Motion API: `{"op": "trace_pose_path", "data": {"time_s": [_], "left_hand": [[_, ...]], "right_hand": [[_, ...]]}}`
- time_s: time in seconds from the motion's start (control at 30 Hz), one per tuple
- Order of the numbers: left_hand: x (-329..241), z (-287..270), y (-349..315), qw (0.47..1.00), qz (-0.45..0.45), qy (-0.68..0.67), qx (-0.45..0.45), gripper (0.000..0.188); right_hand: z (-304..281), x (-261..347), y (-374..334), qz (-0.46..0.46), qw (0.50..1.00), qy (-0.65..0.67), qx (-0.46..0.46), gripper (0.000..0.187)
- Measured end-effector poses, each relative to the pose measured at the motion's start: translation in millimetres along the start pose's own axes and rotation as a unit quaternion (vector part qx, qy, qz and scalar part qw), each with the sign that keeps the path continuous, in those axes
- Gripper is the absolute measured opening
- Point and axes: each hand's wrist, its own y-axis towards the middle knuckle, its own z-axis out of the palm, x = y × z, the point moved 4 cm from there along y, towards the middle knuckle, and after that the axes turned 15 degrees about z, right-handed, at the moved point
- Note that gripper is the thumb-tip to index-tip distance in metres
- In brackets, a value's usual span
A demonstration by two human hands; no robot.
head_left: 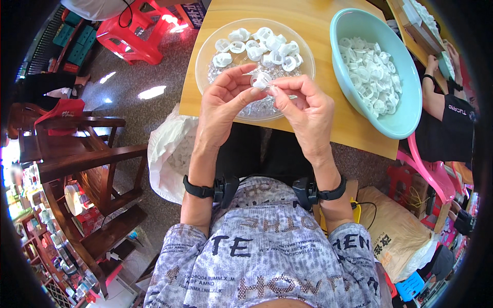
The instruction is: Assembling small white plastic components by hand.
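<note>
Over the near part of a round clear tray (pixel 201 51), my two hands meet. My left hand (pixel 226 97) pinches a small white plastic ring-shaped part (pixel 261 80) between thumb and fingers. From the other side, my right hand (pixel 305 102) closes thumb and forefinger at the ring's edge, on what looks like a small clear piece, mostly hidden by the fingertips. Several similar white ring parts (pixel 253 50) lie in the tray's far half. Small clear plastic pieces (pixel 255 108) fill its near side, partly behind my hands.
A light-blue basin (pixel 411 97) of white parts (pixel 372 77) stands on the wooden table (pixel 354 134) at right. A white bag (pixel 163 154) sits below the table's left edge. Wooden chairs (pixel 97 159) and a red stool (pixel 134 38) are left. Another person's arm (pixel 435 97) shows at far right.
</note>
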Motion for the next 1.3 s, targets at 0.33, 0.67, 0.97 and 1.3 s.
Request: {"op": "trace_pose_path", "data": {"time_s": [0.33,0.67,0.97,1.3], "left_hand": [[5,2,0,1.0,-0.004,0.003,-0.016,0.038],[4,1,0,0.999,0.019,0.034,-0.02,0.038],[3,1,-2,0.997,0.038,0.061,-0.015,0.037],[3,6,-1,0.999,0.031,0.017,0.008,0.034]], "right_hand": [[0,0,-2,-0.02,0.999,-0.018,-0.029,0.007],[3,-5,-1,0.004,1.0,0.001,-0.022,0.007],[1,-9,0,0.02,0.999,0.039,-0.008,0.008],[0,1,-6,0.005,1.0,0.008,-0.012,0.008]]}}
